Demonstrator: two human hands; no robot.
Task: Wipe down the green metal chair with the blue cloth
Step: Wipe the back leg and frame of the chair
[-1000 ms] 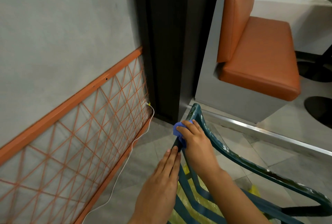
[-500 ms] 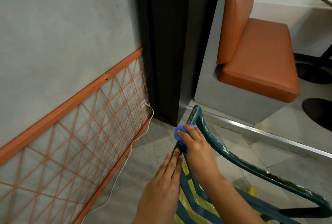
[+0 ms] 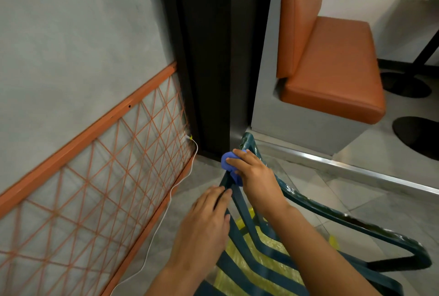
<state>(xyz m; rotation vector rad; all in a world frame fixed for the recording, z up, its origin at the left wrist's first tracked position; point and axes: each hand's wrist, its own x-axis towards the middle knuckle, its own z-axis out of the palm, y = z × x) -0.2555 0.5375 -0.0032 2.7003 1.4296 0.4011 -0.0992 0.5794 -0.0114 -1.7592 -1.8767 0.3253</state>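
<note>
The green metal chair (image 3: 337,215) fills the lower right, its curved top rail running from the corner near the dark pillar down to the right, with green slats below. My right hand (image 3: 255,177) presses the bunched blue cloth (image 3: 228,161) against the chair's upper corner. My left hand (image 3: 206,222) lies flat with fingers together on the chair's left edge, just below the cloth, holding nothing.
A grey wall with an orange wire lattice (image 3: 95,189) runs along the left. A white cable (image 3: 166,210) trails over the floor beside it. A dark pillar (image 3: 204,58) stands ahead. An orange cushioned bench (image 3: 332,63) sits to the right. Something yellow (image 3: 240,274) shows under the slats.
My right hand with the cloth has shifted slightly down and back up along the chair's corner. My left hand has stayed on the chair's left edge.
</note>
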